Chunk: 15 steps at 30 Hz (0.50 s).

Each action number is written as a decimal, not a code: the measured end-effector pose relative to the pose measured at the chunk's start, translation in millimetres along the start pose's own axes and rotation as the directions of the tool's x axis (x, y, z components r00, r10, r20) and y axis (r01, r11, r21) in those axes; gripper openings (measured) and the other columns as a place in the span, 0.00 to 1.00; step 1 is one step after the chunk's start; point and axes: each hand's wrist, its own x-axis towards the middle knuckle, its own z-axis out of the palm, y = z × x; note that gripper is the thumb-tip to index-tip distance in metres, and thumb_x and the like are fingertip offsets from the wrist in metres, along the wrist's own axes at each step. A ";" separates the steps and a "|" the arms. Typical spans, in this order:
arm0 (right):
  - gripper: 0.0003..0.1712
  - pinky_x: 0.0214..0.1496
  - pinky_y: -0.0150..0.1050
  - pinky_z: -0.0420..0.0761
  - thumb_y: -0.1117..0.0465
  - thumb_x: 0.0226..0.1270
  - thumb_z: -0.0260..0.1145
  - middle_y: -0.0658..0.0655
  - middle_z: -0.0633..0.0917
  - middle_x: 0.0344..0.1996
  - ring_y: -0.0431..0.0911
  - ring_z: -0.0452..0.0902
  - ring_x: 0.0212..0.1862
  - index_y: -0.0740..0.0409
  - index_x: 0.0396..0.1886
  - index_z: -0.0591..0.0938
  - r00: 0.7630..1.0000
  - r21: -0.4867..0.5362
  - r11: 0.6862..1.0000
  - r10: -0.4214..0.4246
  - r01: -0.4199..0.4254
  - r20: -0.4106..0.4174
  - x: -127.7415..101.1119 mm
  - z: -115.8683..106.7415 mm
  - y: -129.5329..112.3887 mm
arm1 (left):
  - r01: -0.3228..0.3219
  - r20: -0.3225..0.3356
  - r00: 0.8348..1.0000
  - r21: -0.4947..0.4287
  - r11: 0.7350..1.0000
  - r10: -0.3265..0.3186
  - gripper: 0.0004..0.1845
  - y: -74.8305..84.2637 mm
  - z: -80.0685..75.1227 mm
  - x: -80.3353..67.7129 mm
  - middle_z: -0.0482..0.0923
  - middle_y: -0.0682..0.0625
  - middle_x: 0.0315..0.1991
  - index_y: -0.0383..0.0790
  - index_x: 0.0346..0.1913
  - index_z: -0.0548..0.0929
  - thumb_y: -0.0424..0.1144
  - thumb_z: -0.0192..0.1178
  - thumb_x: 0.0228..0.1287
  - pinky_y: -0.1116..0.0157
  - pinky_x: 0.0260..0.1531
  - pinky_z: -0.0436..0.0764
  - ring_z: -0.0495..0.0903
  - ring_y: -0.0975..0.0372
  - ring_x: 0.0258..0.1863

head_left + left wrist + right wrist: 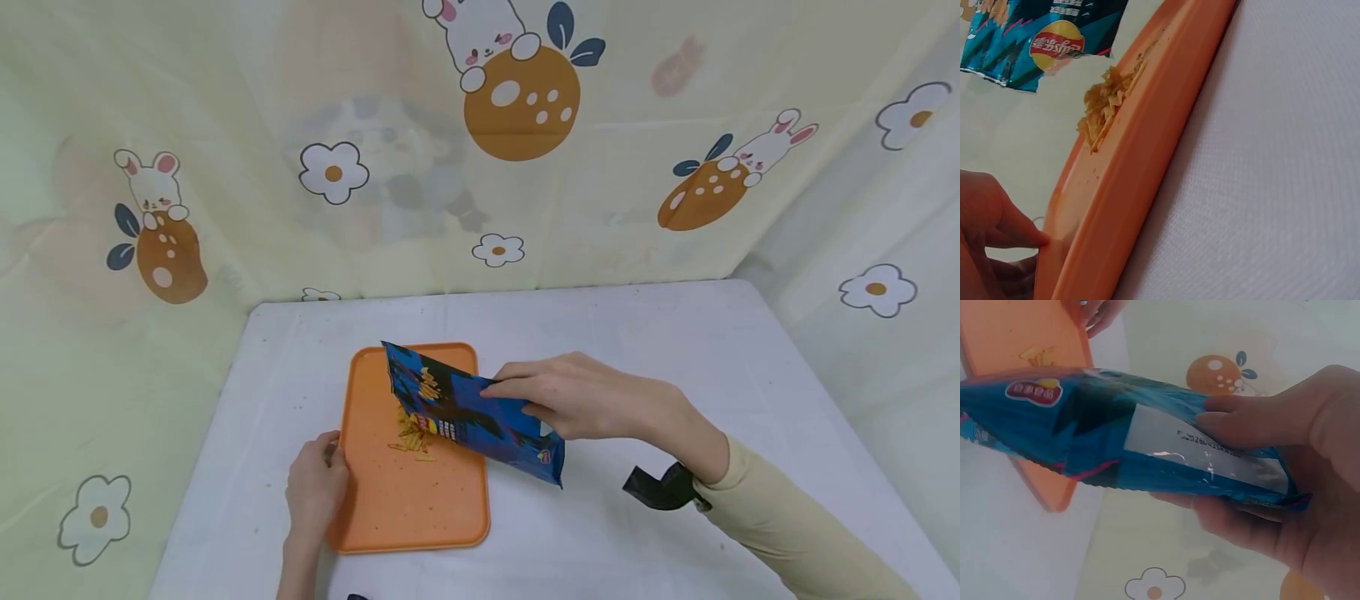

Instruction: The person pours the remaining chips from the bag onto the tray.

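Observation:
My right hand [581,395] grips a blue chip bag [480,421] that slants over an orange tray [412,517]. In the right wrist view, thumb and fingers close around the bag [1097,434] from opposite sides, near a white printed label. Under the bag's lower left end, a small heap of yellow stick-like chips [410,437] lies on the tray, partly hidden by the bag. My left hand [318,483] pinches the tray's left rim. The left wrist view shows the heaped chips [1109,103] and the bag's torn lower edge above them.
The tray stands on a white-covered table [622,325]. A black strap [660,487] hangs at the right wrist. Behind rises a pale curtain [405,225] with rabbits and flowers. Crumbs dot the tray and tabletop.

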 end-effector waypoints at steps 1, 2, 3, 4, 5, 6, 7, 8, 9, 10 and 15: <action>0.27 0.35 0.27 0.78 0.75 0.69 0.63 0.56 0.83 0.61 0.45 0.84 0.49 0.58 0.66 0.80 1.000 0.001 1.000 0.002 -0.002 0.003 -0.1 -0.2 0.0 | 0.001 0.001 1.000 -0.001 1.000 -0.001 0.18 -0.1 -0.4 -0.3 0.82 0.32 0.48 0.28 0.62 0.79 0.30 0.54 0.73 0.45 0.40 0.81 0.83 0.44 0.44; 0.27 0.35 0.27 0.78 0.75 0.69 0.63 0.56 0.83 0.61 0.45 0.84 0.48 0.58 0.66 0.80 1.000 0.001 1.000 0.006 -0.006 0.009 -0.2 -0.4 0.1 | 0.001 -0.001 1.000 0.000 1.000 -0.001 0.18 -0.6 -0.7 -0.4 0.82 0.32 0.48 0.28 0.62 0.80 0.29 0.54 0.73 0.45 0.40 0.81 0.83 0.44 0.43; 0.27 0.35 0.28 0.78 0.75 0.69 0.63 0.56 0.83 0.61 0.45 0.84 0.49 0.58 0.66 0.80 1.000 0.003 1.000 0.007 -0.007 0.011 -0.3 -0.7 0.1 | 0.001 -0.001 1.000 0.000 1.000 -0.001 0.18 -0.6 -0.9 -0.5 0.82 0.32 0.48 0.28 0.62 0.79 0.30 0.54 0.73 0.45 0.40 0.81 0.83 0.44 0.43; 0.27 0.35 0.28 0.78 0.75 0.69 0.63 0.56 0.82 0.62 0.45 0.84 0.49 0.58 0.66 0.80 1.000 0.004 1.000 0.010 -0.010 0.009 -0.4 -1.3 0.2 | 0.000 0.000 1.000 0.001 1.000 0.000 0.18 -0.8 -1.0 -0.4 0.82 0.32 0.48 0.28 0.62 0.79 0.30 0.54 0.73 0.45 0.40 0.81 0.83 0.44 0.43; 0.27 0.35 0.28 0.78 0.75 0.69 0.63 0.56 0.82 0.62 0.45 0.84 0.49 0.57 0.66 0.80 1.000 0.007 1.000 0.009 -0.009 0.005 -0.2 -2.2 0.1 | -0.001 0.000 1.000 0.000 1.000 0.001 0.18 -0.8 -1.2 -0.6 0.82 0.32 0.48 0.28 0.62 0.79 0.30 0.54 0.73 0.45 0.40 0.81 0.83 0.44 0.43; 0.27 0.35 0.28 0.78 0.75 0.69 0.63 0.56 0.83 0.61 0.45 0.84 0.48 0.57 0.66 0.80 1.000 0.010 1.000 0.012 -0.012 0.008 -0.1 -2.7 0.1 | 0.000 -0.002 1.000 0.000 1.000 0.000 0.18 -0.8 -1.4 -0.6 0.82 0.32 0.48 0.28 0.62 0.79 0.30 0.54 0.73 0.45 0.40 0.81 0.83 0.44 0.44; 0.27 0.36 0.29 0.79 0.75 0.69 0.63 0.56 0.83 0.61 0.44 0.84 0.48 0.57 0.66 0.80 1.000 0.010 1.000 0.011 -0.011 0.012 -0.3 -2.5 0.1 | 0.002 -0.005 1.000 0.001 1.000 -0.002 0.18 -0.8 -1.1 -0.6 0.82 0.32 0.48 0.28 0.62 0.79 0.30 0.54 0.73 0.45 0.40 0.81 0.83 0.44 0.44; 0.27 0.36 0.29 0.78 0.75 0.69 0.63 0.56 0.83 0.61 0.44 0.84 0.47 0.57 0.66 0.80 1.000 0.009 1.000 0.010 -0.010 0.016 -0.5 -2.3 0.0 | 0.001 -0.005 1.000 0.001 1.000 -0.001 0.18 -0.7 -0.7 -0.3 0.82 0.32 0.48 0.28 0.62 0.79 0.30 0.54 0.73 0.45 0.41 0.81 0.83 0.43 0.44; 0.27 0.36 0.29 0.79 0.75 0.69 0.63 0.56 0.83 0.61 0.44 0.84 0.47 0.57 0.66 0.80 1.000 0.012 1.000 0.009 -0.009 0.017 -0.5 -2.0 -0.1 | 0.001 -0.006 1.000 0.001 1.000 -0.001 0.18 -0.7 -0.4 -0.1 0.82 0.32 0.48 0.28 0.62 0.79 0.30 0.54 0.73 0.45 0.41 0.81 0.83 0.43 0.44; 0.27 0.36 0.29 0.79 0.74 0.69 0.63 0.56 0.83 0.61 0.44 0.83 0.47 0.57 0.66 0.80 1.000 0.015 1.000 0.011 -0.012 0.020 -0.5 -1.6 -0.2 | 0.004 -0.006 1.000 0.001 1.000 -0.004 0.18 -0.7 -0.2 -0.2 0.82 0.32 0.48 0.28 0.62 0.79 0.30 0.54 0.73 0.45 0.41 0.81 0.83 0.44 0.44; 0.26 0.37 0.29 0.79 0.74 0.69 0.62 0.57 0.83 0.61 0.45 0.84 0.48 0.58 0.66 0.80 0.999 0.018 0.999 0.028 -0.029 0.032 -1.4 0.9 -1.2 | 0.018 -0.005 1.000 0.000 1.000 -0.018 0.19 -0.7 1.2 -0.8 0.82 0.32 0.49 0.28 0.63 0.79 0.30 0.53 0.74 0.45 0.44 0.81 0.83 0.44 0.45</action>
